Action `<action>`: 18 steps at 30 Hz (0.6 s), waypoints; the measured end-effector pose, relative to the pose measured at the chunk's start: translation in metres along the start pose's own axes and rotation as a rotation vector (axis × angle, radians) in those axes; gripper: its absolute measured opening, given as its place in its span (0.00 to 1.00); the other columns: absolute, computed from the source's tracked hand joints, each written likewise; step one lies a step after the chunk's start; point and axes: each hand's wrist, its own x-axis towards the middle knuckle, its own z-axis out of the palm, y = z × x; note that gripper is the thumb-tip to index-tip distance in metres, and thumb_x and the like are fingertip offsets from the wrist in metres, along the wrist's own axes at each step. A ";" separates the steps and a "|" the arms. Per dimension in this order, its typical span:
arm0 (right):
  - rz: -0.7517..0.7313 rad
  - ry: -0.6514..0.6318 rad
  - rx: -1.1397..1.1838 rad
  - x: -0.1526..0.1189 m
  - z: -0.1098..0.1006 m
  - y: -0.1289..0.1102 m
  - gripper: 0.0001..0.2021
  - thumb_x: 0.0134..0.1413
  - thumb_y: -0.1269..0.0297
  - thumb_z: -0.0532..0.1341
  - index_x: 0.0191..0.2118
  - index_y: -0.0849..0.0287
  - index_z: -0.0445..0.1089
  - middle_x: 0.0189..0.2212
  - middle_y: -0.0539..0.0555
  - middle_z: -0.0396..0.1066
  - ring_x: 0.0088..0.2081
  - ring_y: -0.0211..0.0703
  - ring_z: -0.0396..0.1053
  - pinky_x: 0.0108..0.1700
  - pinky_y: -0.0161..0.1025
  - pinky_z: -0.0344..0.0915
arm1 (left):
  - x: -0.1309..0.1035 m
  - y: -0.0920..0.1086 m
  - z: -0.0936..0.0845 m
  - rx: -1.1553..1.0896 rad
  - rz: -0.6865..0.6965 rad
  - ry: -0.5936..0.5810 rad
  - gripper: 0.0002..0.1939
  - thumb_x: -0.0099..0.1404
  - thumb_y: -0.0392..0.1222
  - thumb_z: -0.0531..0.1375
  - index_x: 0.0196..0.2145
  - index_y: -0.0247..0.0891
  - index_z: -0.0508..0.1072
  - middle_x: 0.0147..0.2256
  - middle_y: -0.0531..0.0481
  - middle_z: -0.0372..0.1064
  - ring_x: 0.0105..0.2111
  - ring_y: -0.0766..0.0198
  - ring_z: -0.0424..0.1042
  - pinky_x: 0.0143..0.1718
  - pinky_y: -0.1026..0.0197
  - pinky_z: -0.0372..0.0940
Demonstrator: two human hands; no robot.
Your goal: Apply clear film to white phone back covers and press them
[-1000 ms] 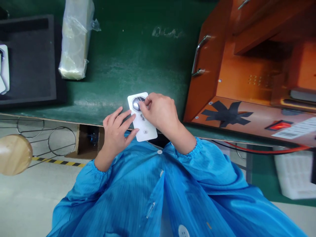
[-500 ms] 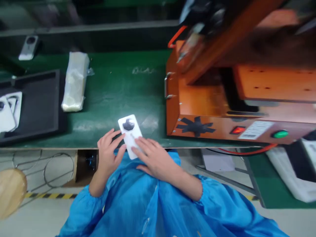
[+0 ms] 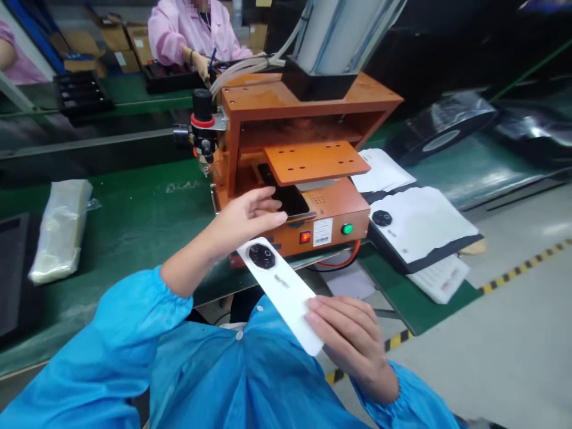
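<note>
My right hand [image 3: 351,339] grips the lower end of a white phone back panel [image 3: 286,292], which lies tilted in front of my blue coat. A round black camera ring shows at the panel's upper end. My left hand [image 3: 245,217] is stretched out over that end with its fingers apart and nothing in them. Its fingertips are close to a black phone-sized slab [image 3: 292,201] on the bed of an orange press [image 3: 339,205]; whether they touch it I cannot tell. Above the slab hangs the press's orange plate [image 3: 319,162].
A wrapped bundle [image 3: 62,229] and a black tray [image 3: 11,268] lie on the green bench at left. On the right, a stack under white sheeting [image 3: 424,223] carries another camera ring. A person in pink [image 3: 194,33] works across the bench.
My view has swung right towards the press. My left hand has left the white panel and reached out to the press bed, while my right hand keeps the panel.
</note>
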 end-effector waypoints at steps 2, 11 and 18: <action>0.033 0.023 -0.088 -0.007 -0.005 0.010 0.15 0.70 0.75 0.60 0.53 0.52 0.77 0.45 0.55 0.85 0.48 0.48 0.84 0.48 0.48 0.76 | 0.031 0.004 0.014 -0.090 -0.022 0.020 0.27 0.66 0.48 0.69 0.60 0.40 0.74 0.61 0.36 0.77 0.57 0.44 0.79 0.48 0.48 0.77; 0.079 0.423 -0.231 0.001 0.016 0.071 0.17 0.68 0.73 0.62 0.58 0.52 0.76 0.42 0.55 0.84 0.43 0.47 0.82 0.43 0.45 0.74 | 0.068 0.009 0.052 -0.223 -0.031 0.274 0.18 0.58 0.40 0.71 0.45 0.38 0.75 0.51 0.40 0.81 0.49 0.49 0.82 0.45 0.53 0.75; -0.069 0.417 -0.394 0.029 0.037 0.099 0.11 0.73 0.71 0.60 0.50 0.50 0.79 0.42 0.49 0.85 0.43 0.40 0.83 0.45 0.42 0.69 | 0.112 -0.012 0.036 -0.268 0.021 0.489 0.05 0.59 0.35 0.63 0.35 0.38 0.72 0.35 0.45 0.80 0.38 0.56 0.80 0.38 0.58 0.74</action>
